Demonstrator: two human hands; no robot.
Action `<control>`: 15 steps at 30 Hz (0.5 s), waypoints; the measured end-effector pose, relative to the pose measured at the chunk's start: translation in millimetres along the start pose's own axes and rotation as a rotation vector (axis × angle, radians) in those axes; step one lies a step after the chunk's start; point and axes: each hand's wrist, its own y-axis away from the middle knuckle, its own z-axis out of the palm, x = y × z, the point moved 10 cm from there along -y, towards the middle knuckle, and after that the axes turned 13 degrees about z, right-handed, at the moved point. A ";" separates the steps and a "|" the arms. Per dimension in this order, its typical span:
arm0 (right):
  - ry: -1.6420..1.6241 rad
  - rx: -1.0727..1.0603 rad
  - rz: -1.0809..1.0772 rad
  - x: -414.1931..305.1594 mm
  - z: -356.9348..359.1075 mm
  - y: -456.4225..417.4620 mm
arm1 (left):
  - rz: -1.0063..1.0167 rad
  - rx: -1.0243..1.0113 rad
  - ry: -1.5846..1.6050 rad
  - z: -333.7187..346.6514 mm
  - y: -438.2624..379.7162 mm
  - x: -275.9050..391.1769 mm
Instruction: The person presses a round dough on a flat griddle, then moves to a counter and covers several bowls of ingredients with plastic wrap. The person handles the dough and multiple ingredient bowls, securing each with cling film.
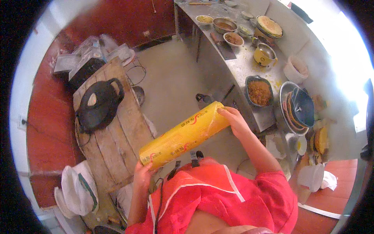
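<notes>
A large yellow roll of plastic film [184, 136] bearing printed writing is held aslant in front of my body, over the gap between the two tables. My left hand [143, 172] grips its lower left end. At the upper right end, my right hand [233, 118] has its fingers around the rim. Parts of the fingers are hidden behind the roll. Red clothing with white trim lies just below it.
On the left, a black electric pan [100, 105] stands on a wooden table [117, 140]. The steel worktable [233, 63] at right carries bowls of food, a cleaver [225, 48], a yellow pot [264, 55], a tub of brown filling [259, 92] and flatbreads [269, 25]. A white sack [77, 190] lies lower left.
</notes>
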 end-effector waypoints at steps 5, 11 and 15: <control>-0.027 0.136 -0.040 -33.1 -49.6 -35.2 | 0.001 -0.038 0.017 46.4 -107.2 12.3; 0.013 0.157 -0.102 -67.4 -95.3 -71.0 | -0.041 -0.159 0.111 114.6 -238.7 13.4; -0.052 0.190 -0.026 -75.9 -129.6 -113.5 | -0.216 -0.140 0.166 131.8 -292.7 -29.5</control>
